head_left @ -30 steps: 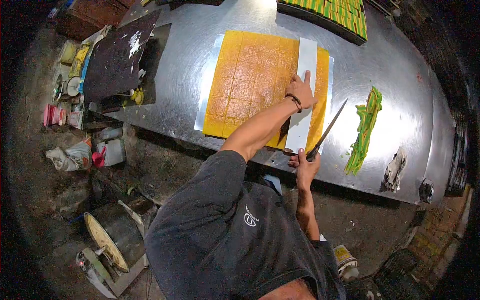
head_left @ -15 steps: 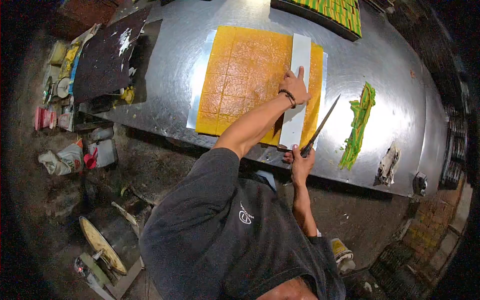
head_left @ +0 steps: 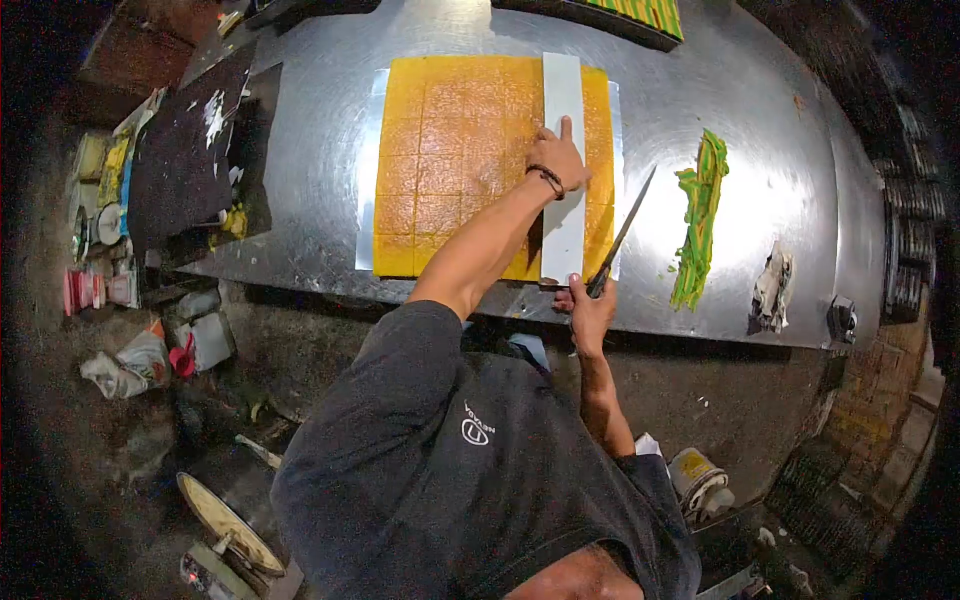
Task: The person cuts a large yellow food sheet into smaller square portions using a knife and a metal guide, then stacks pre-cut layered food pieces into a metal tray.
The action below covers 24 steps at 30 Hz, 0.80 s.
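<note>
A flat orange-yellow slab (head_left: 450, 160), scored with a grid of lines, lies on a thin metal sheet (head_left: 368, 200). Across its right side runs a long white straightedge (head_left: 563, 225). My left hand (head_left: 558, 160) presses on the straightedge, index finger stretched along it, other fingers at its left edge and thumb at its right. By the near end of the straightedge, my right hand (head_left: 592, 310) grips a knife (head_left: 627, 228) by its dark handle. The long blade points up and away, over the slab's right border and the bare metal beside it.
Green-and-yellow striped scraps (head_left: 702, 215) lie on the metal table (head_left: 770, 180) to the right, with a crumpled cloth (head_left: 773, 288) nearer the edge. A tray of striped pieces (head_left: 640, 12) stands at the back. A dark sheet (head_left: 190, 155) covers part of the left side.
The whole view has turned a little, moving the table and slab leftward in the picture. Both hands, the straightedge and the knife keep nearly the same places against the slab.
</note>
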### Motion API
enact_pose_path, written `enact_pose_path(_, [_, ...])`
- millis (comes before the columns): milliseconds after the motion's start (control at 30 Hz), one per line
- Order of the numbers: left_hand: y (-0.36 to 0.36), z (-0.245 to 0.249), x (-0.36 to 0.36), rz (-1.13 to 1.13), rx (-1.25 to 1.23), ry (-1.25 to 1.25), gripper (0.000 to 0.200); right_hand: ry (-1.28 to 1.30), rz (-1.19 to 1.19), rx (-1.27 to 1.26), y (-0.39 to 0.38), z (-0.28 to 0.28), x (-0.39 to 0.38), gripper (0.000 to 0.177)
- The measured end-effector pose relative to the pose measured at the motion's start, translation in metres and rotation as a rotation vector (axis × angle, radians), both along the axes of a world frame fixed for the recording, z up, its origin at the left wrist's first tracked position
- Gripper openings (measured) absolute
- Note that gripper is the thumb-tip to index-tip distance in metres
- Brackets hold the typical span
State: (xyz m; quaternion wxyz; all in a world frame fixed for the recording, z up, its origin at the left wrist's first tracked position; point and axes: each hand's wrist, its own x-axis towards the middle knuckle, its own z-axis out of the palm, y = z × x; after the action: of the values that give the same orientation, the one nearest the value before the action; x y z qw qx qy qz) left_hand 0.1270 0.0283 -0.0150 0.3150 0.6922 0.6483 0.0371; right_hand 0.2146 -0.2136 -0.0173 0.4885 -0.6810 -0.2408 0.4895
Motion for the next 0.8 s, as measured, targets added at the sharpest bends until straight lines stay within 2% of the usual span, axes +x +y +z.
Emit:
enact_pose_path(367, [-0.007, 0.019, -0.008, -0.023, 0.03, 0.014, 0.108, 0.034, -0.043, 0.028, -0.001, -0.004, -0.004, 0.024])
enact_pose_path(800, [-0.005, 0.012, -0.012, -0.026, 0.057, -0.024, 0.108, 0.009, -0.059, -0.012, 0.001, 0.003, -0.013, 0.023])
